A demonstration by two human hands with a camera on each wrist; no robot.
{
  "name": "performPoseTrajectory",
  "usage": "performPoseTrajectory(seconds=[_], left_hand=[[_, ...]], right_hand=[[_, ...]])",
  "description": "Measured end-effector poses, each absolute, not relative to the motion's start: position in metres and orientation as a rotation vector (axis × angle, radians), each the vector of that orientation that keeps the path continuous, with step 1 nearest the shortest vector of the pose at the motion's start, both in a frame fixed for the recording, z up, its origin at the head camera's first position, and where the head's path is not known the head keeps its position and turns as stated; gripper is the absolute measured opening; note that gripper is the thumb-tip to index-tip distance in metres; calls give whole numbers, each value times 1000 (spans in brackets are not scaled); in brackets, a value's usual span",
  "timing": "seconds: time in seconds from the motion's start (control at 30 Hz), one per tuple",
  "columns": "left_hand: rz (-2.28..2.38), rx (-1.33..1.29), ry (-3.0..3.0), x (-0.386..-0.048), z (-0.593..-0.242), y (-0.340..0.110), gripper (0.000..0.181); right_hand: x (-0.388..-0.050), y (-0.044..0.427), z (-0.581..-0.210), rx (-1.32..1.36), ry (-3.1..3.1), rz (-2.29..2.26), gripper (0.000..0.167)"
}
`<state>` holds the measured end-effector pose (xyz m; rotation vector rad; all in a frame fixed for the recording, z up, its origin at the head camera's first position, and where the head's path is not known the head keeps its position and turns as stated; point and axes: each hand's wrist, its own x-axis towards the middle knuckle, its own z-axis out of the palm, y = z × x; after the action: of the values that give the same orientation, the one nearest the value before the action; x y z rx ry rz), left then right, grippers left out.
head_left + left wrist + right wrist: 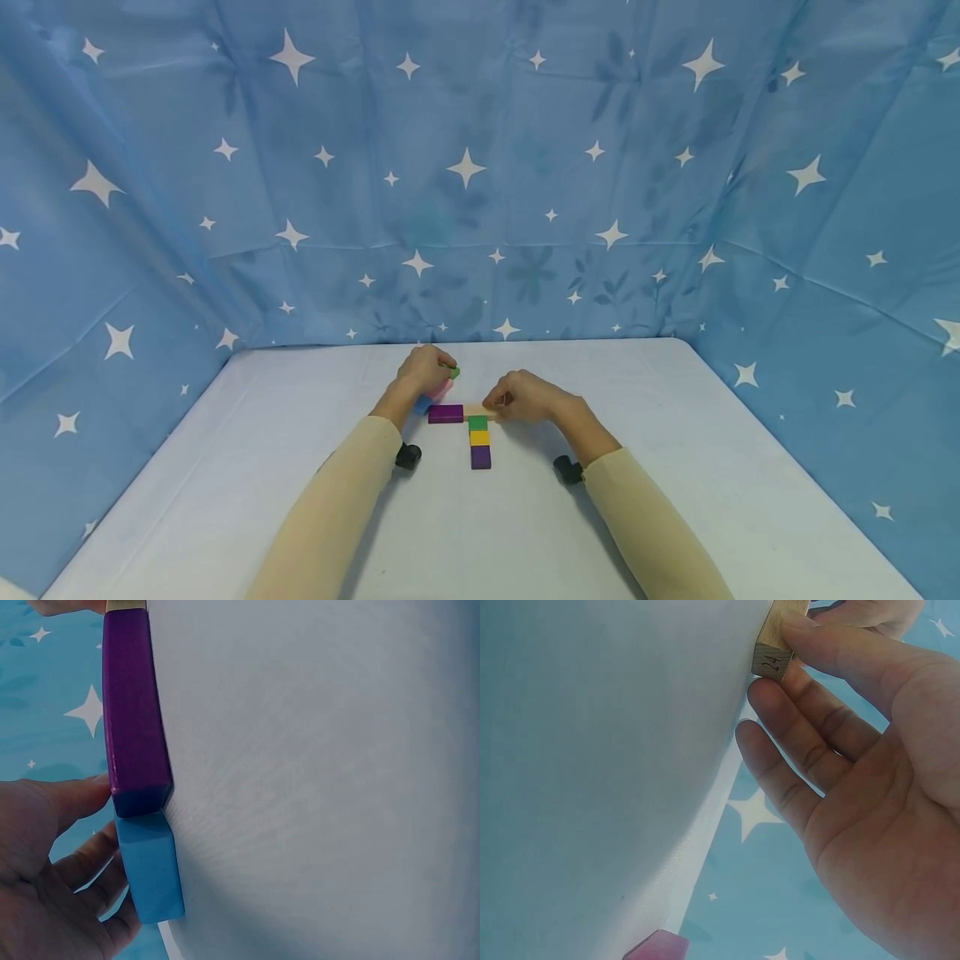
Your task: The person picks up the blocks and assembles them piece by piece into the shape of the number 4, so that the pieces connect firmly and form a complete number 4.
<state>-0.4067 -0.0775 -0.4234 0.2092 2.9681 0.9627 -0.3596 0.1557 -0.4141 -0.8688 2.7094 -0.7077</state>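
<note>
In the head view my left hand (427,369) is at the far end of a block arrangement, fingertips at a small green block (454,372). Beside it lie a pink block (441,390) and a blue block (422,406), partly covered by the hand. The left wrist view shows the blue block (152,870) meeting the end of a purple block (135,712); the green block is hidden there. My right hand (528,396) pinches a plain wooden block (774,645) marked 24, its thumb on top.
A column of green (477,423), yellow (479,437) and dark purple (481,457) blocks runs toward me from the wooden block. A reddish-pink piece (658,946) shows low in the right wrist view. The white table (465,533) ends at a starry blue curtain (480,208).
</note>
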Motion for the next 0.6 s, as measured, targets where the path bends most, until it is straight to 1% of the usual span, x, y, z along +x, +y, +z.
performPoseTrajectory(seconds=[0.6], left_hand=[[958,230,2974,-406,-423,-77,23]], right_hand=[[-357,155,-413,-844,2711,-710,29]])
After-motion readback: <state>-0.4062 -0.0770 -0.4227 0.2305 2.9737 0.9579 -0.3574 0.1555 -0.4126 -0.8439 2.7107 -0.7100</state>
